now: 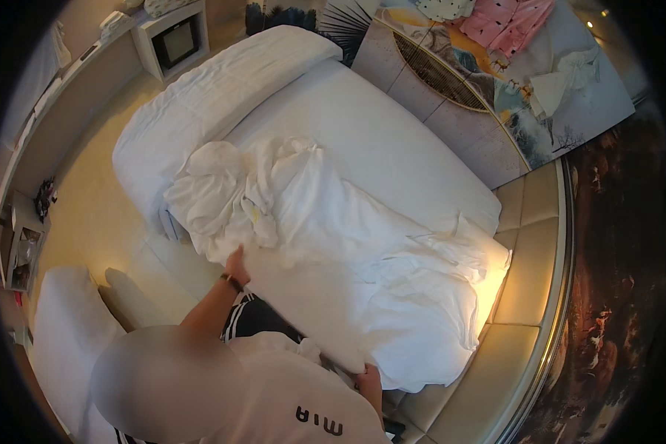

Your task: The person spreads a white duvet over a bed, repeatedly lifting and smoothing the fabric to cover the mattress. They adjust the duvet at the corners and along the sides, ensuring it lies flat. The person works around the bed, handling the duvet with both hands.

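While most of the bed is taken up by a big, rumpled white fabric bed cover (422, 318), its near edge is being held by both hands. The left hand (237, 268), with a dark band (231, 282) worn at the wrist, is closed on that edge, though the fingers are pretty small here and the exact grip can't be made out. The right hand (368, 376) is clamped on the same edge closer to the cream padded leather panels (507, 362), and a fairly smooth stretch of cloth is left between the two. The cover itself is bunched into a messy heap beyond the left hand, with a small yellowish mark showing in the folds, and its other end is lit warm beside the panels. Underneath, a smooth white bed sheet (392, 137) can be seen, with a thick folded white duvet (222, 81) laid across the far end. Black shorts with white stripes (265, 318) are seen between the arms, and part of the left arm is hidden by a blurred patch. Off past the bed, a pink dark-spotted garment (507, 26) has been laid on a large pale printed panel (451, 140).
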